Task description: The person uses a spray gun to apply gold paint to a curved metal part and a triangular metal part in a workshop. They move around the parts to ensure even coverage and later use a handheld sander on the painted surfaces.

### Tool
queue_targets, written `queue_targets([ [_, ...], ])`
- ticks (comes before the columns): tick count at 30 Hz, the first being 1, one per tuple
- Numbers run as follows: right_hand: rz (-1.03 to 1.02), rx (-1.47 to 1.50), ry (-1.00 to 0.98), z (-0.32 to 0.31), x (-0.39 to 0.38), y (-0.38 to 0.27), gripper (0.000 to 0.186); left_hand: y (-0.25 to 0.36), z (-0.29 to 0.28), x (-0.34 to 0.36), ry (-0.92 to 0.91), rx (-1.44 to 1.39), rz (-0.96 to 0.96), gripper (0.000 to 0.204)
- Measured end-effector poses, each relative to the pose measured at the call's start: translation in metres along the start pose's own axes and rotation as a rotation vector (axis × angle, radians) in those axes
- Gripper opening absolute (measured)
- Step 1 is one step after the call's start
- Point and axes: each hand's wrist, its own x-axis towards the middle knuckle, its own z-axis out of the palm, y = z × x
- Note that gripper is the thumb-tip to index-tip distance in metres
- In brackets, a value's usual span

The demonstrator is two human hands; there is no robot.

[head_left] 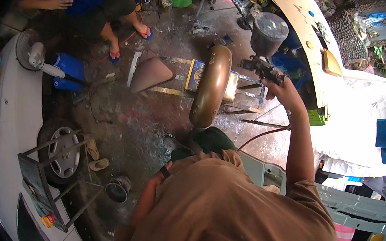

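My right hand (281, 90) is wrapped round the handle of a spray gun (259, 67), held out at the right. A large grey paint cup (269, 33) sits on top of the gun. To the left of the gun, a curved bronze-coloured fender (213, 87) rests on a blue and yellow tin (194, 75) and a low stand. My left hand (167, 165) lies low against my left side, a dark band at its wrist; its fingers are mostly hidden. A brownish, rounded triangular panel (152, 73) lies beyond the fender.
A person in blue (89, 1) stands at the far left. A white car (28, 91) and a metal-framed stand (43, 185) line the left, with a bucket (118, 189) nearby. A reddish hose (263, 134) runs near my right arm. Cardboard (305, 36) covers the right side.
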Motion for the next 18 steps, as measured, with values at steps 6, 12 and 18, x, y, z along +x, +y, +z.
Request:
queue_targets([
  [6,0.015,0.059,0.081,-0.012,0.006,0.021,0.031,0.081,0.007,-0.013,0.095,0.122,0.078,0.059],
  [12,0.119,0.029,0.026,-0.022,0.055,0.065,0.038,0.237,0.059,0.027,0.570,0.772,0.541,0.053],
  [18,0.169,0.270,0.052,-0.010,0.096,0.120,0.040,0.410,0.131,0.090,0.577,1.101,0.728,0.068],
])
